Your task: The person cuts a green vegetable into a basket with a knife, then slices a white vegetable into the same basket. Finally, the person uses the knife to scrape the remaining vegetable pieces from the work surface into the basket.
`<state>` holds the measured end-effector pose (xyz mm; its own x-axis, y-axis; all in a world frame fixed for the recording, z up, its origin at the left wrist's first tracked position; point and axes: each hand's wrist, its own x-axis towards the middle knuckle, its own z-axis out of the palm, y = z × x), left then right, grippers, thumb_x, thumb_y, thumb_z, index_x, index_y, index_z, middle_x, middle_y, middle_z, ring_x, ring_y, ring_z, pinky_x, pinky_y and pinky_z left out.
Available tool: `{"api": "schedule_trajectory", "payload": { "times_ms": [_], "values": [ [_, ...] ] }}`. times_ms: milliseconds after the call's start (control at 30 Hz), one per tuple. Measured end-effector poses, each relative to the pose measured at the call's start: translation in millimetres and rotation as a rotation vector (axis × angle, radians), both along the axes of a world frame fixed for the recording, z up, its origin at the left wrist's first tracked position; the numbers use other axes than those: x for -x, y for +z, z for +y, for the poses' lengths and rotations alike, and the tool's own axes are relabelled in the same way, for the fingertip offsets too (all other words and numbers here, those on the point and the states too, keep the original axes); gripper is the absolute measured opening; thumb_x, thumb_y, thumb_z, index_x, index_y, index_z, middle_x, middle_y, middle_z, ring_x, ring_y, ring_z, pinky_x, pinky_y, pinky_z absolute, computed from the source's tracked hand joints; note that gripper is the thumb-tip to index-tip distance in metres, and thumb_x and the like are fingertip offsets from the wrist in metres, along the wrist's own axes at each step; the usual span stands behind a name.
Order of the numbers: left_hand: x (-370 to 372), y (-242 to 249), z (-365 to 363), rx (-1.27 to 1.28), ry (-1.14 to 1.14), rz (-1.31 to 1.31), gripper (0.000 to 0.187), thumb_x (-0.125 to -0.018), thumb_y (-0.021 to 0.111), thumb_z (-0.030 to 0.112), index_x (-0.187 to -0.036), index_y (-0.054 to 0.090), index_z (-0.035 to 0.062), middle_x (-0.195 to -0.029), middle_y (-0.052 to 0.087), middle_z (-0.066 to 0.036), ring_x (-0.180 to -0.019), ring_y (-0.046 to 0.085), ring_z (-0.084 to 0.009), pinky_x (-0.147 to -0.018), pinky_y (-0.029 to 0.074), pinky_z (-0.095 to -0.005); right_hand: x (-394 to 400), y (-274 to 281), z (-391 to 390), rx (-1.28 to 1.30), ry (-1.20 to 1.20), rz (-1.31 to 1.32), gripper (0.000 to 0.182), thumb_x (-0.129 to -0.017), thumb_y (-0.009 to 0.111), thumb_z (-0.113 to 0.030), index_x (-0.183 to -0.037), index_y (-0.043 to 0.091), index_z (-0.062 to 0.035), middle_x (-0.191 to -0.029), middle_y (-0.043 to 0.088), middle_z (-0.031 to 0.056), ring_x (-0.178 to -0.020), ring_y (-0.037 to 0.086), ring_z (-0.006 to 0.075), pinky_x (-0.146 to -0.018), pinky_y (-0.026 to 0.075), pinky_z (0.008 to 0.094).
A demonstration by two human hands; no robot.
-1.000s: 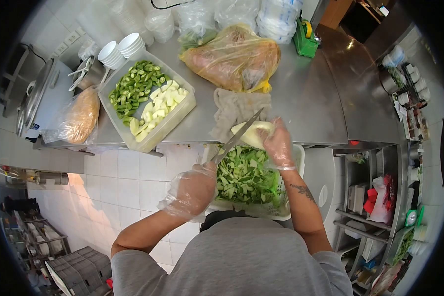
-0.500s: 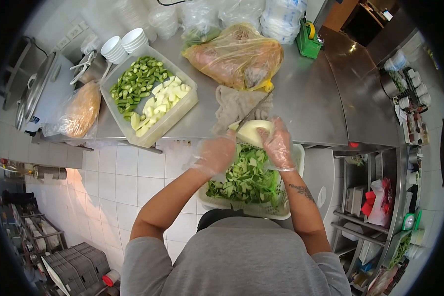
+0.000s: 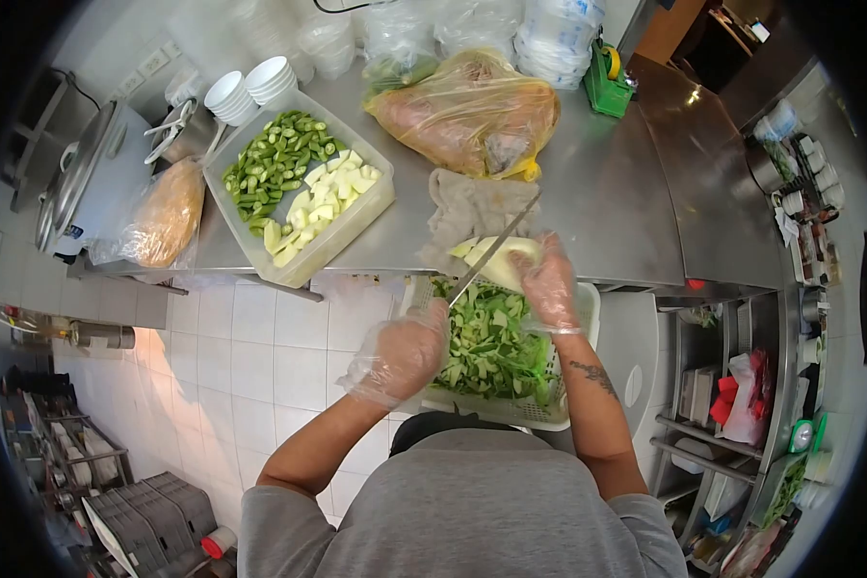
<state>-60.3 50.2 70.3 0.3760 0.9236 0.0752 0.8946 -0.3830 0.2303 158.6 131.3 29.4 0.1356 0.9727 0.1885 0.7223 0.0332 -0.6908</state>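
Observation:
My left hand point(image 3: 407, 352), in a clear plastic glove, is closed around a knife point(image 3: 476, 274). The long blade slants up and right across a peeled, pale green vegetable point(image 3: 504, 273), whose exact kind does not show. Gripping that vegetable's right side is my gloved right hand point(image 3: 551, 286), fingers curled over it. A pale cut part stands out at the vegetable's left end. Below both hands, a white perforated basket point(image 3: 588, 323) holds chopped green leaves point(image 3: 486, 342). Behind the blade lies a crumpled beige cloth point(image 3: 462, 207) on the metal counter.
On the counter at left, a plastic tub point(image 3: 356, 228) holds cut green pods point(image 3: 277, 159) and pale chunks point(image 3: 329, 202). A yellow plastic bag point(image 3: 472, 111) with bulky contents lies behind the cloth. White bowls point(image 3: 229, 96) and a green tape dispenser point(image 3: 607, 87) stand farther back.
My left hand has drawn back down and left from the vegetable, and more of the blade now shows across it. My right hand keeps its hold, with little movement.

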Motion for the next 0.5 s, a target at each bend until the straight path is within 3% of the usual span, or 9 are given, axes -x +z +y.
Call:
{"api": "schedule_trajectory", "payload": {
  "times_ms": [200,300,500],
  "values": [
    [-3,17,-4,0.038,-0.018,0.098,0.008,-0.086,0.05,0.008,-0.092,0.05,0.0027,-0.066,0.058,-0.013,-0.051,0.062,-0.0269,-0.044,0.05,-0.0392,1,9,0,0.012,0.035,-0.005,0.044,-0.082,0.072,-0.023,-0.11,0.052,0.005,-0.096,0.064,0.0244,-0.088,0.064,0.0387,-0.075,0.05,0.0403],
    [-1,4,-5,0.025,0.006,0.028,0.007,-0.085,0.049,0.007,-0.091,0.049,0.0037,-0.066,0.056,-0.014,-0.051,0.059,-0.0306,-0.045,0.047,-0.0425,1,10,0,0.002,0.029,-0.013,0.045,-0.082,0.071,-0.023,-0.112,0.052,0.0057,-0.098,0.064,0.025,-0.09,0.064,0.0387,-0.077,0.051,0.0404],
    [5,13,2,0.119,-0.016,0.036,0.01,-0.087,0.047,0.008,-0.094,0.05,0.0026,-0.072,0.061,-0.016,-0.056,0.064,-0.0308,-0.046,0.05,-0.0406,-1,7,0,-0.009,0.03,-0.034,0.046,-0.083,0.07,-0.023,-0.114,0.052,0.0065,-0.098,0.064,0.0262,-0.09,0.065,0.039,-0.076,0.052,0.0406]
  ]
}}
